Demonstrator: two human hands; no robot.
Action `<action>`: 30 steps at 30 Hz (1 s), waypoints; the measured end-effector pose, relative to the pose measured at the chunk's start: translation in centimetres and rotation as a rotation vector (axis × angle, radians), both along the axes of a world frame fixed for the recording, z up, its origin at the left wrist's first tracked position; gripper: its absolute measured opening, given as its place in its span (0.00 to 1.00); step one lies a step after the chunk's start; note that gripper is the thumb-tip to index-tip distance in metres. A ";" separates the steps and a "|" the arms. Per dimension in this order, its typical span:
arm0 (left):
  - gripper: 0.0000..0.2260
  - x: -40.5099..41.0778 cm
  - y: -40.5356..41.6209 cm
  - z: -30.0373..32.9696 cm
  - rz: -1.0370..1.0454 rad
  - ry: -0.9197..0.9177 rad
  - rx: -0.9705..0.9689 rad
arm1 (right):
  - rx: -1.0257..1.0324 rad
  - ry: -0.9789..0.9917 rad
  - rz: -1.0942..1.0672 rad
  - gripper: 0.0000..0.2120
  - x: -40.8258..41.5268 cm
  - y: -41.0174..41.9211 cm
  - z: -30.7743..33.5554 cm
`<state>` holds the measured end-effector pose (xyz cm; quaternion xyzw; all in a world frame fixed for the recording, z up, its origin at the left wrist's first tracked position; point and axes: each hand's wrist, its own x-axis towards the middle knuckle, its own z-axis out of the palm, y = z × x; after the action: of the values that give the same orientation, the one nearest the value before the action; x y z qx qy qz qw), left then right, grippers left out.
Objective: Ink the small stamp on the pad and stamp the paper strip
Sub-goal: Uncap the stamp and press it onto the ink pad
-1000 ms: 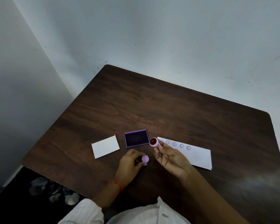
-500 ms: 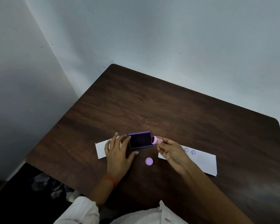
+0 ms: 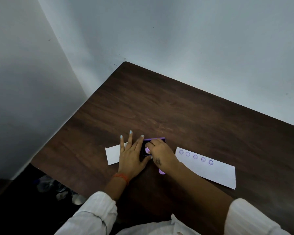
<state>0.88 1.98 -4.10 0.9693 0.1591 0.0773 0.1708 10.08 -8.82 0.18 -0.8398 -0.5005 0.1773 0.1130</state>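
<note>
My right hand (image 3: 160, 155) grips the small pink stamp (image 3: 147, 150) and holds it down on the dark ink pad (image 3: 155, 139), whose purple frame shows at its far edge. My left hand (image 3: 130, 156) lies flat, fingers spread, against the pad's left side and partly over a white card. The white paper strip (image 3: 212, 170) lies to the right of the pad, with several purple round prints in a row along its far edge. The stamp's round pink cap (image 3: 161, 171) lies on the table just under my right wrist.
A white card (image 3: 112, 154) lies left of the pad, partly under my left hand. The dark wooden table (image 3: 185, 116) stands in a corner, close to pale walls. Its left edge drops to a dark floor with some clutter.
My right hand has brought the stamp from beside the pad down onto its inked face. My left hand stays flat beside the pad. The view has shifted a little.
</note>
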 end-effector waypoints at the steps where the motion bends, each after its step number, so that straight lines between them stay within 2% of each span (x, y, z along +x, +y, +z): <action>1: 0.32 -0.1 0.0 0.0 -0.003 0.003 0.005 | 0.001 -0.031 0.007 0.18 -0.1 -0.1 -0.1; 5: 0.31 -0.2 0.0 0.0 -0.009 0.023 0.051 | -0.005 -0.070 0.011 0.18 -0.3 0.1 -0.3; 10: 0.31 -0.1 0.0 -0.2 0.001 0.012 0.038 | 0.122 -0.023 -0.164 0.17 -1.0 0.2 -0.8; 16: 0.31 -0.1 0.0 -0.2 -0.003 -0.002 0.024 | -0.065 -0.084 0.161 0.17 1.0 0.2 -0.1; 22: 0.30 0.0 0.1 -0.3 -0.008 -0.015 0.015 | 0.142 -0.038 -0.133 0.16 -1.3 0.0 -0.8; 26: 0.30 -0.1 0.1 -0.2 -0.012 -0.054 -0.001 | 0.148 0.077 -0.229 0.06 0.7 0.5 0.3; 28: 0.31 0.0 0.1 -0.2 -0.011 -0.061 -0.008 | 0.179 0.084 -0.260 0.05 1.5 0.8 0.6; 30: 0.31 0.0 0.1 -0.3 -0.010 -0.062 -0.010 | 0.162 0.021 -0.188 0.06 1.3 0.9 0.3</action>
<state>0.84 2.12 -4.37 0.9664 0.1491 0.1059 0.1809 11.38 -7.95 0.50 -0.8691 -0.4311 0.1338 0.2021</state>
